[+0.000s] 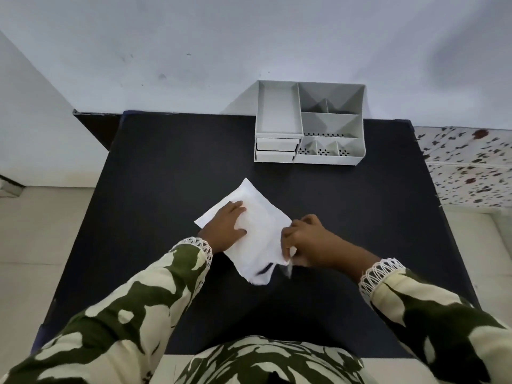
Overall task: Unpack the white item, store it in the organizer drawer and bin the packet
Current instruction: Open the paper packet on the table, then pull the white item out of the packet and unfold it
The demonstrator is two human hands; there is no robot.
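A white packet (257,231) lies flat on the black table (155,173), turned diagonally. My left hand (225,227) presses flat on the packet's left half, fingers spread. My right hand (303,239) pinches the packet's right edge near its lower corner, where the material looks torn or lifted and blurred. A dark slit shows at the packet's near end. The white item itself is hidden inside. The grey organizer (309,123) stands at the table's far edge, with two shut drawers (277,149) at its lower left.
The organizer has a long tray on the left and several small compartments on the right. A wall rises behind the table. A speckled cloth (468,167) lies to the right of the table. Pale floor shows on the left.
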